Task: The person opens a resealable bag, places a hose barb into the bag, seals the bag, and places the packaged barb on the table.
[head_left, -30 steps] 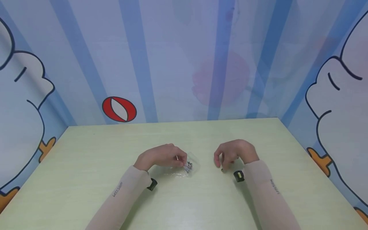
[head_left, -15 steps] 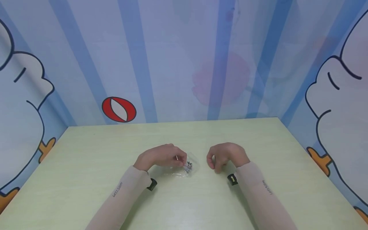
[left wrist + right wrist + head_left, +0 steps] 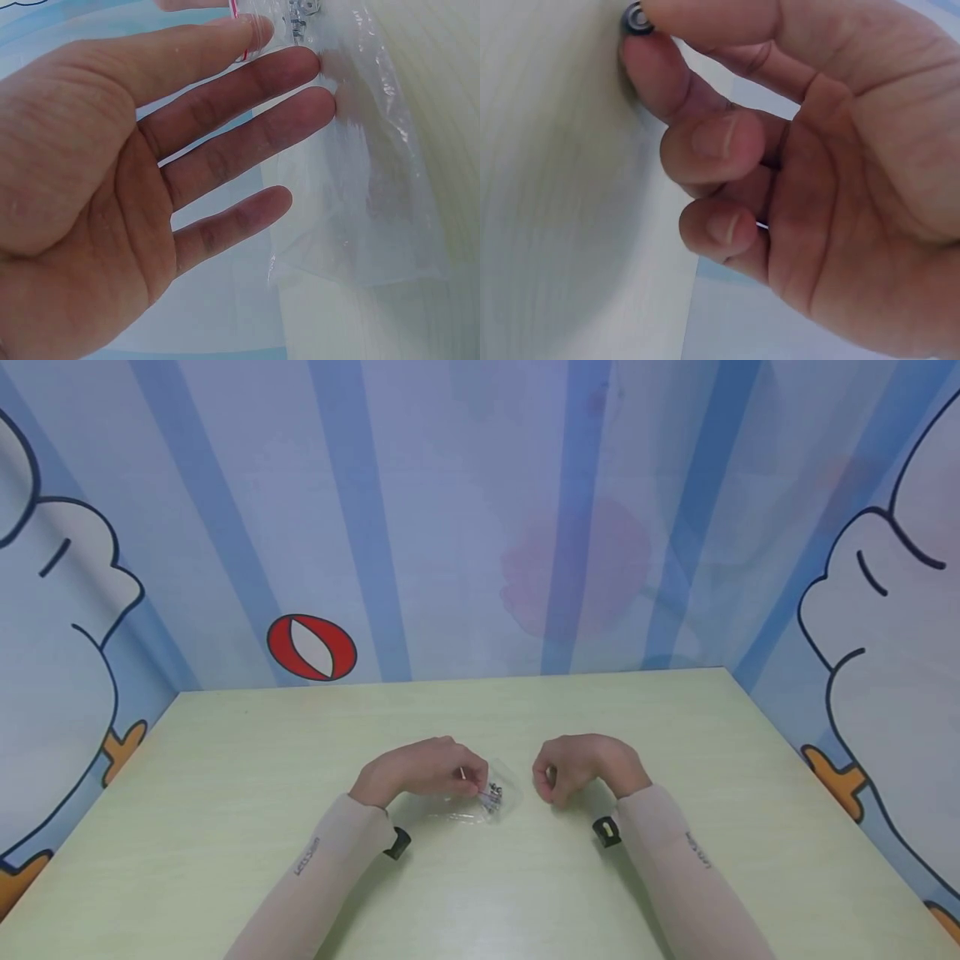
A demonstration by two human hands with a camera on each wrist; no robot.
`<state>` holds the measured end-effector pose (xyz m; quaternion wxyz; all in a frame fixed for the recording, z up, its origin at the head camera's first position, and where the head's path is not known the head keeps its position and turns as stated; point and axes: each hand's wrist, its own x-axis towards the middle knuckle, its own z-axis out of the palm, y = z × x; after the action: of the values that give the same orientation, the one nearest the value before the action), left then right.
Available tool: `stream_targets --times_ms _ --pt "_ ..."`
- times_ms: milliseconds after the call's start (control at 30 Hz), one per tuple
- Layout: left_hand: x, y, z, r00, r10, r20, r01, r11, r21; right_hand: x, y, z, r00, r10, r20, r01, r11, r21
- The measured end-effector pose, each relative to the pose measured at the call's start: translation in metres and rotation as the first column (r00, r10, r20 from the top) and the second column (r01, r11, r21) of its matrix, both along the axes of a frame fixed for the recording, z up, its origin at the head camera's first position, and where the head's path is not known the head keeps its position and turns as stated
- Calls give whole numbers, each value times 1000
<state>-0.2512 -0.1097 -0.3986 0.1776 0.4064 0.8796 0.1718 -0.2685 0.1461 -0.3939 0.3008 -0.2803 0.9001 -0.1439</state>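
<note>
My left hand (image 3: 427, 767) pinches the edge of a clear plastic zip bag (image 3: 390, 217) between thumb and index finger. A red seal line (image 3: 238, 15) shows by the thumb in the left wrist view, where the other fingers are spread against or near the film. Several small silvery metal pieces (image 3: 492, 795) lie in or under the bag; which cannot be told. To the right, my right hand (image 3: 585, 766) pinches a small round dark metal piece (image 3: 637, 19) with a lighter ring on its end, close to the tabletop. Its exact kind is unclear.
The pale table (image 3: 480, 893) reaches back to a blue striped wall (image 3: 465, 527) printed with a red-and-white ball (image 3: 312, 647). Printed side panels stand left and right. A black wrist mount (image 3: 606, 832) sits under the right sleeve, another (image 3: 397, 842) under the left.
My right hand has moved left, toward the bag, and its fingers have drawn together around the small metal piece on the table. The left hand and bag have stayed put.
</note>
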Motion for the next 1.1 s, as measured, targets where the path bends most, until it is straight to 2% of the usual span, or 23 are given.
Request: stream_targets --times_ms 333,733,1100 --pt "0 0 -1 1000 -5 -8 5 1000 -7 -2 -1 -4 1000 -17 3 17 998 -61" --pt "0 0 -1 1000 4 -10 -4 1000 -19 -3 -6 -6 998 27 -57 -31 997 -70" --pt "0 1 -1 1000 9 -9 -9 1000 -21 -7 -7 -9 996 30 -82 -38 994 -104"
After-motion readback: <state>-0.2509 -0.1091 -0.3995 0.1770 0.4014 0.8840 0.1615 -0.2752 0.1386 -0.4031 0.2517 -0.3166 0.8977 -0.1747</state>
